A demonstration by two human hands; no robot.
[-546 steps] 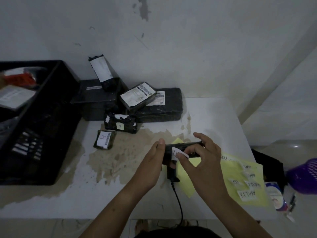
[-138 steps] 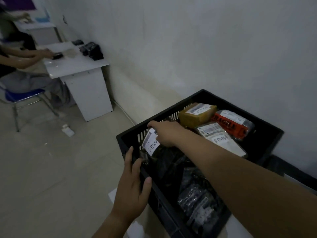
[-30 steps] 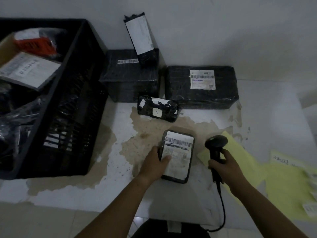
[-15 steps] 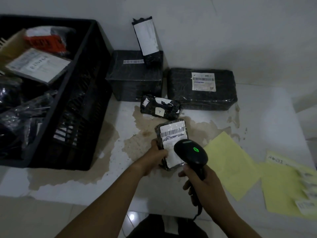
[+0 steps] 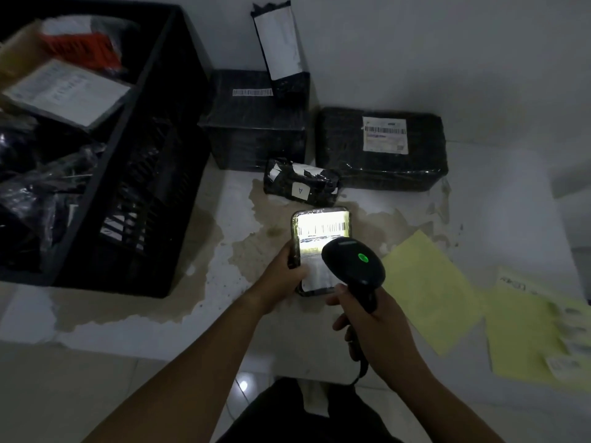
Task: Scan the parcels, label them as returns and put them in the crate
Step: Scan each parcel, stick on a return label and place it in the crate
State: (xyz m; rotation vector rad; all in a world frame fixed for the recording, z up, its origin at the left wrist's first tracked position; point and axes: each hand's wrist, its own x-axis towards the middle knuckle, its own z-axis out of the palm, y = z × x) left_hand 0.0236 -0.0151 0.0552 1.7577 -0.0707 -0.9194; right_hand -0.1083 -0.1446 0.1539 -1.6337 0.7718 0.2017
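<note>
Holding the small parcel (image 5: pixel 319 230) by its left edge in the left grip (image 5: pixel 284 274) over the table (image 5: pixel 499 203), long axis pointing straight away from the body, barcode at the far end. Clasping the scanner (image 5: pixel 353 263) in the right grip (image 5: pixel 375 327), just right of the parcel's near half, light thrown forward along that axis onto the barcode. For labelling, probably a reach right to the yellow sheets (image 5: pixel 537 334), nearer the right grip; crate (image 5: pixel 144 187) on the left, nearer the left grip.

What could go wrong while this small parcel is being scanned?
The scanner sits close over the held parcel, and its light glares on the label, so the barcode may read badly. The left hand holds the parcel by one side; it could slip. The right hand works beside loose yellow sheets and might brush them away.
</note>
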